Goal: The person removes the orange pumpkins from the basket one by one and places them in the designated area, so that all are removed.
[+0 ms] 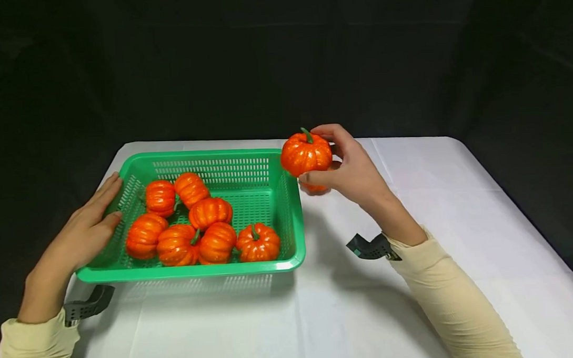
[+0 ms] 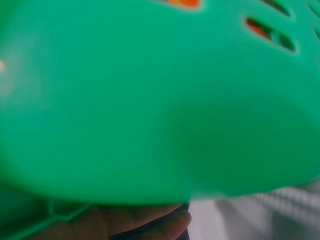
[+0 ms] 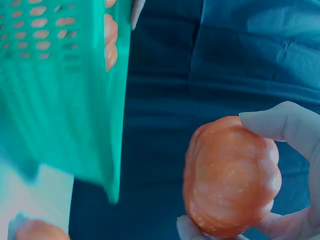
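My right hand (image 1: 359, 174) holds a small orange pumpkin (image 1: 304, 156) with a green stem, raised beside the right rim of a green plastic basket (image 1: 190, 272). In the right wrist view, thumb and fingers grip the pumpkin (image 3: 230, 177) from opposite sides. Several like pumpkins (image 1: 211, 213) lie inside the basket, mostly toward its left and front. Against the basket's left side rests my left hand (image 1: 84, 233), its fingers extended along the rim. The left wrist view is mostly filled by the green basket wall (image 2: 150, 110), with part of the fingers (image 2: 170, 225) below.
Another orange pumpkin (image 1: 315, 189) sits on the table just right of the basket, partly hidden behind the right hand and the held pumpkin. A white cloth covers the table (image 1: 439, 205). Behind it hangs a dark backdrop (image 1: 282, 63).
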The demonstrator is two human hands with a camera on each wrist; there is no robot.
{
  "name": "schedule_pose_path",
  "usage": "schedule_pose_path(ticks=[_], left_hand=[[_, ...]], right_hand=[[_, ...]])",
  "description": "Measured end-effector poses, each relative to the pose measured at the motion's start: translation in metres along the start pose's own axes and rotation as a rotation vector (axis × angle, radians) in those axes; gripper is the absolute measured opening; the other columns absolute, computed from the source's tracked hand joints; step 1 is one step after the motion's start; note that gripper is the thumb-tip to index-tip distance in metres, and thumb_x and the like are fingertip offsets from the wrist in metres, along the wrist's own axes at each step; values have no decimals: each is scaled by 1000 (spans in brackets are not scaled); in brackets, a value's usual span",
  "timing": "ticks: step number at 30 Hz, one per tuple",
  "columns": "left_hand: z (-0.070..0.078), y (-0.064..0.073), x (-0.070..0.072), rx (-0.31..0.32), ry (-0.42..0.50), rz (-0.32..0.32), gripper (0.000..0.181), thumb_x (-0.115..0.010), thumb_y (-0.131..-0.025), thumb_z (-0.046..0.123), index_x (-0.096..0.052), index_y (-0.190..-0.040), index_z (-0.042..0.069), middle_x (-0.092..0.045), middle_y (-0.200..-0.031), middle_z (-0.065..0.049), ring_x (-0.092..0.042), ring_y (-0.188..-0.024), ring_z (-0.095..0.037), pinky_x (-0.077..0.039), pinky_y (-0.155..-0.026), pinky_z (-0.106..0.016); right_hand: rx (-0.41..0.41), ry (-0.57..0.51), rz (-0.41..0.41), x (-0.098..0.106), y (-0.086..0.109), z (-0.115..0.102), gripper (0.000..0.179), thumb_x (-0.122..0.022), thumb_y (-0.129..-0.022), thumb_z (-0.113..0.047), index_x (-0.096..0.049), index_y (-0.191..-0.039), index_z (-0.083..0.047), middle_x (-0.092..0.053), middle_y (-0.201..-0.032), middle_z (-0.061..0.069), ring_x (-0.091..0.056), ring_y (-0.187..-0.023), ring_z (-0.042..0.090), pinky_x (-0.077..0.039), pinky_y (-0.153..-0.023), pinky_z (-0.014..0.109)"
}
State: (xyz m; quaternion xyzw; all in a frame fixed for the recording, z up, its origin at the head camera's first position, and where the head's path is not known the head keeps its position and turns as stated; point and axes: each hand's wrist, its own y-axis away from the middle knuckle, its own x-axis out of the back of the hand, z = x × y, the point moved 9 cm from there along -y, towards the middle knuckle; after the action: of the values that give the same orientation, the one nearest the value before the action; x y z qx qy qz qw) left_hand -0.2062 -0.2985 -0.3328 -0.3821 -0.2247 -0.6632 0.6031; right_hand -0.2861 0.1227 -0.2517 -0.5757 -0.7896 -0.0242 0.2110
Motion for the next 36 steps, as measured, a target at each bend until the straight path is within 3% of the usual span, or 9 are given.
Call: schedule_pose_path(ticks=[3,8,15,24,36], left_hand=[[1,-1,0,-1,0,2,62,-42,-109,9,-15,-165,-1,-4,-172,-17,-4,-157,-39,-2,-122,-61],[2,-2,0,8,-5,0,63,-42,-109,10,-15,-165,0,-4,-173,-16,-4,-157,-39,-3,-122,-62],[2,-2,1,14,-10,9,62,-42,-109,8,-16,-164,-1,-5,-172,-18,-5,-157,-39,-3,-122,-61],[2,-3,-1,20,-7,11,62,-43,-109,8,-16,-164,-1,-6,-172,-18,-5,-156,-39,-4,-122,-62],[3,-1,0,20,-2,-9,63,-42,-110,10,-13,-165,0,-3,-172,-17,-3,-157,-39,-2,-121,-63]], right_hand=[[5,52,49,17,3,7,71,-82,-83,-5,-47,-144,-9,-52,-140,5,-55,-120,27,-55,-97,44],[-11,115,107,40,6,22,73,-82,-82,-2,-45,-145,-9,-54,-138,6,-54,-121,25,-50,-102,43],[-129,139,161,65,5,62,78,-84,-84,-8,-40,-149,-8,-50,-143,8,-51,-124,26,-52,-98,34],[-231,173,225,91,-3,110,83,-84,-83,-10,-37,-151,-6,-47,-145,14,-47,-127,30,-47,-106,43],[-304,219,234,103,-4,148,83,-83,-83,-12,-36,-151,-1,-46,-147,20,-48,-130,37,-42,-111,49]])
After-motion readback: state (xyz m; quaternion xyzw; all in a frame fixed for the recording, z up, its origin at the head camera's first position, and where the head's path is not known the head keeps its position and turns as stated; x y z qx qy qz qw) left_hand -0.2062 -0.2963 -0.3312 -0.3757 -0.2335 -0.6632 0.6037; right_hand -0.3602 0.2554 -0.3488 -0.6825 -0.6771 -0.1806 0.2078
